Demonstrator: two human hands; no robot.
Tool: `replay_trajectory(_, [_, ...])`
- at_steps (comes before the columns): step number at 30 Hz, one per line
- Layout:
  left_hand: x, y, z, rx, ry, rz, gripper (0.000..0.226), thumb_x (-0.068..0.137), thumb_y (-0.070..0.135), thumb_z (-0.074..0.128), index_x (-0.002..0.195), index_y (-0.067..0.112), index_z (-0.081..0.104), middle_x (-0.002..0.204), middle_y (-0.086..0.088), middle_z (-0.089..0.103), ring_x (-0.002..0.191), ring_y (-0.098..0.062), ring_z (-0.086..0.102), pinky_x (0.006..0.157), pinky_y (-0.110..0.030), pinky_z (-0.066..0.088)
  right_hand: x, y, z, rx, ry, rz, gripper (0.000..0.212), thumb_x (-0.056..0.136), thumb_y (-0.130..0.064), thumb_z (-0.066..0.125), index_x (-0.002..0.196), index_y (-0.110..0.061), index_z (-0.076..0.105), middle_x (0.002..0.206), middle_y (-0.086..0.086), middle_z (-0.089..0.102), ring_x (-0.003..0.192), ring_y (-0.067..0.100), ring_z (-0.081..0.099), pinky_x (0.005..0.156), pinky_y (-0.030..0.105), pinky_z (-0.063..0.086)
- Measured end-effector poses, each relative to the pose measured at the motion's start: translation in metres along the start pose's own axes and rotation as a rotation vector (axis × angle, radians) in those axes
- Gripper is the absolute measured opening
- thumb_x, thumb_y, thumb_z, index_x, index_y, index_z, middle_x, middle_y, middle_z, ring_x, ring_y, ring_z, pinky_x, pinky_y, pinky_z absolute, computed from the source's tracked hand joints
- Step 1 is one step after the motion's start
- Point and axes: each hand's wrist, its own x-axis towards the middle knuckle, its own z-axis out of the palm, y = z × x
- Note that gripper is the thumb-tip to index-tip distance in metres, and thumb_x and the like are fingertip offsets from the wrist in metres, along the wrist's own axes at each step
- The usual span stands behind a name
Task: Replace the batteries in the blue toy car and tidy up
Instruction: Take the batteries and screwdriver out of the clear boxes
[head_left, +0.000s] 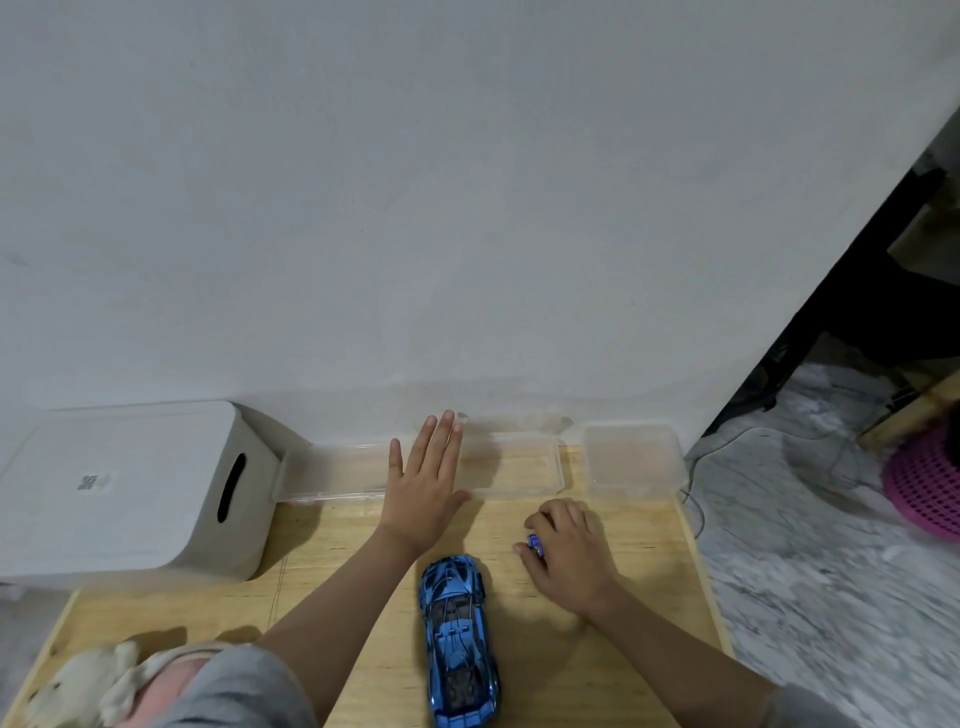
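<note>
— What is hidden under the right hand (569, 553)?
— A small blue thing (535, 543), mostly covered; its kind cannot be told.
— And the label (89, 482) on the white box (130, 488)?
— Too small to be read.

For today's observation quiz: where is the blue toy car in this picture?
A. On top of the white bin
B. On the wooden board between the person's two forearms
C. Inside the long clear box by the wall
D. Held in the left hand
B: the blue toy car rests wheels-down on the wooden board, between the forearms, touched by neither hand.
</note>
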Motion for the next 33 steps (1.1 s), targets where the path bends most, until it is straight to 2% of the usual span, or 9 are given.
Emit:
replay_trajectory(4, [0.000, 0.001, -0.001, -0.004, 0.016, -0.001, 0.124, 0.066, 0.061, 0.072, 0.150, 0.008, -0.003, 0.153, -0.009, 0.028, 0.140, -0.026, 0.022, 0.102, -0.060, 0.022, 0.004, -0.001, -0.010, 0.074, 0.072, -0.010, 0.032, 0.080, -0.056, 0.048, 0.091, -0.030, 0.063, 0.093, -0.011, 0.056, 0.090, 0.010, 0.049, 0.079, 0.028, 0.046])
replay_trajectory(9, [-0.001, 0.002, 0.000, -0.003, 0.044, -0.006, 0.125, 0.066, 0.060, 0.073, 0.150, 0.009, -0.004, 0.150, -0.009, 0.036, 0.138, -0.026, 0.024, 0.102, -0.059, 0.025, 0.024, 0.007, -0.027, 0.239, 0.316, -0.010, 0.029, 0.085, -0.043, 0.054, 0.098, -0.018, 0.063, 0.103, 0.002, 0.054, 0.101, 0.015, 0.047, 0.086, 0.033, 0.044])
replay_trajectory(15, [-0.002, 0.006, 0.001, 0.022, 0.040, -0.006, 0.096, 0.065, 0.054, 0.078, 0.137, 0.007, 0.033, 0.141, -0.011, 0.049, 0.133, -0.027, 0.031, 0.100, -0.059, 0.035, 0.063, 0.022, -0.056, 0.195, 0.438, -0.060, 0.031, 0.090, -0.029, 0.051, 0.118, -0.017, 0.060, 0.123, 0.006, 0.059, 0.109, 0.021, 0.050, 0.093, 0.034, 0.039])
replay_trajectory(20, [-0.002, 0.006, -0.004, -0.021, 0.039, 0.029, 0.082, 0.064, 0.044, 0.081, 0.128, 0.006, 0.047, 0.120, -0.011, 0.062, 0.111, -0.028, 0.053, 0.092, -0.049, 0.050, 0.075, 0.025, -0.056, 0.168, 0.365, -0.148, 0.024, 0.080, -0.010, 0.069, 0.104, -0.017, 0.070, 0.099, 0.000, 0.067, 0.094, 0.016, 0.048, 0.075, 0.034, 0.049])
replay_trajectory(23, [0.001, 0.007, -0.005, -0.040, 0.021, 0.073, 0.065, 0.067, 0.035, 0.082, 0.119, 0.007, 0.054, 0.111, -0.010, 0.064, 0.101, -0.028, 0.062, 0.090, -0.043, 0.053, 0.069, 0.026, -0.056, 0.183, 0.299, -0.176, 0.027, 0.075, -0.007, 0.076, 0.099, -0.017, 0.071, 0.093, -0.001, 0.066, 0.089, 0.016, 0.051, 0.072, 0.032, 0.049])
replay_trajectory(26, [0.001, 0.009, -0.001, -0.034, -0.064, 0.083, 0.048, 0.067, 0.026, 0.084, 0.106, 0.009, 0.062, 0.111, -0.012, 0.067, 0.096, -0.028, 0.067, 0.083, -0.039, 0.057, 0.061, 0.027, -0.052, 0.195, 0.178, -0.207, 0.028, 0.075, -0.006, 0.074, 0.101, -0.016, 0.071, 0.093, 0.000, 0.067, 0.089, 0.020, 0.064, 0.063, 0.030, 0.055])
replay_trajectory(28, [0.000, 0.010, 0.002, -0.023, -0.147, 0.069, 0.048, 0.062, 0.023, 0.087, 0.103, 0.009, 0.066, 0.111, -0.013, 0.068, 0.095, -0.030, 0.068, 0.071, -0.037, 0.059, 0.058, 0.027, -0.049, 0.212, 0.092, -0.185, 0.035, 0.075, -0.002, 0.073, 0.107, -0.016, 0.070, 0.105, 0.003, 0.069, 0.095, 0.025, 0.068, 0.059, 0.033, 0.059])
replay_trajectory(30, [-0.001, 0.012, 0.004, -0.014, -0.218, 0.051, 0.058, 0.054, 0.020, 0.091, 0.105, 0.008, 0.066, 0.112, -0.013, 0.068, 0.096, -0.031, 0.068, 0.057, -0.034, 0.059, 0.059, 0.025, -0.048, 0.204, -0.007, -0.181, 0.042, 0.080, 0.001, 0.067, 0.118, -0.015, 0.065, 0.127, 0.006, 0.062, 0.111, 0.025, 0.063, 0.069, 0.039, 0.060])
replay_trajectory(33, [-0.001, 0.013, 0.003, 0.007, -0.267, 0.039, 0.067, 0.046, 0.020, 0.093, 0.107, 0.008, 0.069, 0.111, -0.013, 0.069, 0.095, -0.030, 0.069, 0.050, -0.032, 0.057, 0.064, 0.023, -0.052, 0.130, -0.196, -0.192, 0.046, 0.095, -0.002, 0.047, 0.138, -0.017, 0.047, 0.150, 0.004, 0.037, 0.138, 0.021, 0.037, 0.094, 0.041, 0.051])
